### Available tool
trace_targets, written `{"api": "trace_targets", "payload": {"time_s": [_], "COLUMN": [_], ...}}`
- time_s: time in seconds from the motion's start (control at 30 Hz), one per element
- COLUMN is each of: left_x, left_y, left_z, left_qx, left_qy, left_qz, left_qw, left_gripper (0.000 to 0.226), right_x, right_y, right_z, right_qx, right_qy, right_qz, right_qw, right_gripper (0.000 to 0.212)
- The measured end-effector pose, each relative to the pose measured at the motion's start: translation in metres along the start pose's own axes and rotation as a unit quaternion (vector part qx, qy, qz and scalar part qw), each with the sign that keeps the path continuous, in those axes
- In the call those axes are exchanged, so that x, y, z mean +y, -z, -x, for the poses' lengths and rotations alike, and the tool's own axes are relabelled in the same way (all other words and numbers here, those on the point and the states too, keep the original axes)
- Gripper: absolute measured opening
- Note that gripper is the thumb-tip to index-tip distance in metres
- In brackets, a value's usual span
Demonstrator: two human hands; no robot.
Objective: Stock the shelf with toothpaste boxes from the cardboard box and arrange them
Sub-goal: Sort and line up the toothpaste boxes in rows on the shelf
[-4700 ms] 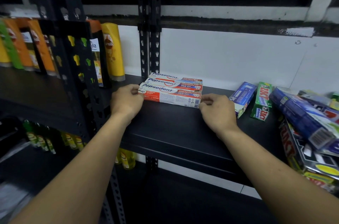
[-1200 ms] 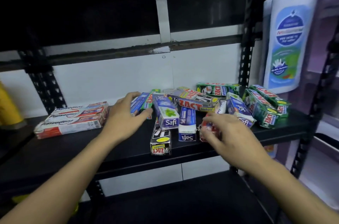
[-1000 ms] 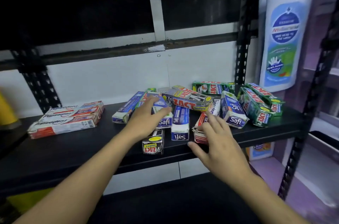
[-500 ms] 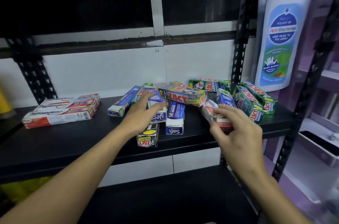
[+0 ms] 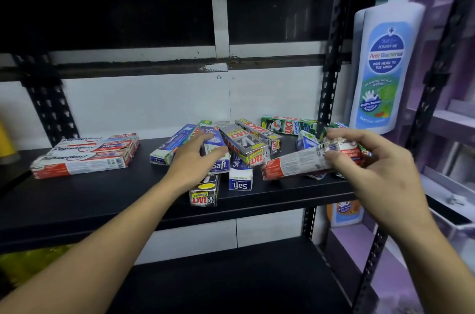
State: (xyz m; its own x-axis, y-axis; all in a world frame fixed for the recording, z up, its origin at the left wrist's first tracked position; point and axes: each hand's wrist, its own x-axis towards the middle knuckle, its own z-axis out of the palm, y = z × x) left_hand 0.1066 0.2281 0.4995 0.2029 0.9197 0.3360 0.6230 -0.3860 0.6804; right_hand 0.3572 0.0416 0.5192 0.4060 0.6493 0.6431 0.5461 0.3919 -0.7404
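Observation:
A loose heap of toothpaste boxes lies on the black shelf (image 5: 77, 200). My right hand (image 5: 372, 162) grips a red-and-white toothpaste box (image 5: 293, 166) by its right end and holds it just above the shelf, tilted. My left hand (image 5: 192, 159) rests palm down on a blue-and-white Safi box (image 5: 218, 164) in the heap. A grey Zact box (image 5: 244, 149) lies across the pile. Three Pepsodent boxes (image 5: 84, 157) lie side by side, neatly lined up, at the shelf's left.
A black Zact Smokers box (image 5: 204, 194) and a Safi box (image 5: 240, 180) poke out to the shelf's front edge. A green Zact box (image 5: 288, 125) lies at the back. A big white pump bottle (image 5: 383, 69) stands to the right, behind the black upright (image 5: 331, 56).
The view turned right, from the Pepsodent boxes to the heap. My right hand reached into the pile, took hold of the red-and-white box and lifted it. My left hand settled on the Safi box.

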Motion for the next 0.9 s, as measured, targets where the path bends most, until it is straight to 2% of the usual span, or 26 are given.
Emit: {"api": "trace_targets", "payload": {"time_s": [0.1,0.2,0.3,0.37,0.5,0.63,0.77,0.9], "left_x": [0.008,0.027,0.055,0.065,0.071,0.078,0.084,0.086], "left_y": [-0.002,-0.007,-0.017,-0.027,-0.042,-0.051,-0.054,-0.052], "left_z": [0.004,0.011,0.020,0.019,0.013,0.010,0.008,0.010], "left_qx": [0.035,0.073,0.010,-0.042,-0.129,-0.179,-0.167,-0.113], "left_qy": [-0.030,-0.165,-0.289,-0.318,-0.277,-0.258,-0.211,-0.195], "left_qz": [-0.014,-0.131,-0.190,-0.247,-0.293,-0.277,-0.166,-0.089], "left_qw": [0.999,0.975,0.938,0.914,0.906,0.908,0.949,0.970], "left_gripper": [0.055,0.054,0.046,0.043,0.062,0.075,0.077,0.065], "right_x": [0.002,0.007,0.011,0.010,0.010,0.016,0.023,0.023], "right_y": [0.004,0.007,0.011,0.014,0.024,0.031,0.031,0.031], "right_z": [-0.009,-0.023,-0.035,-0.040,-0.047,-0.052,-0.050,-0.050], "right_qx": [0.006,0.025,0.024,0.021,0.040,0.062,0.067,0.089], "right_qy": [-0.004,-0.036,-0.054,-0.053,-0.056,-0.078,-0.083,-0.084], "right_qz": [-0.004,-0.032,-0.046,-0.042,-0.042,-0.104,-0.144,-0.222], "right_qw": [1.000,0.999,0.997,0.997,0.997,0.989,0.984,0.967], "right_gripper": [0.021,0.019,0.020,0.019,0.016,0.014,0.014,0.012]}}
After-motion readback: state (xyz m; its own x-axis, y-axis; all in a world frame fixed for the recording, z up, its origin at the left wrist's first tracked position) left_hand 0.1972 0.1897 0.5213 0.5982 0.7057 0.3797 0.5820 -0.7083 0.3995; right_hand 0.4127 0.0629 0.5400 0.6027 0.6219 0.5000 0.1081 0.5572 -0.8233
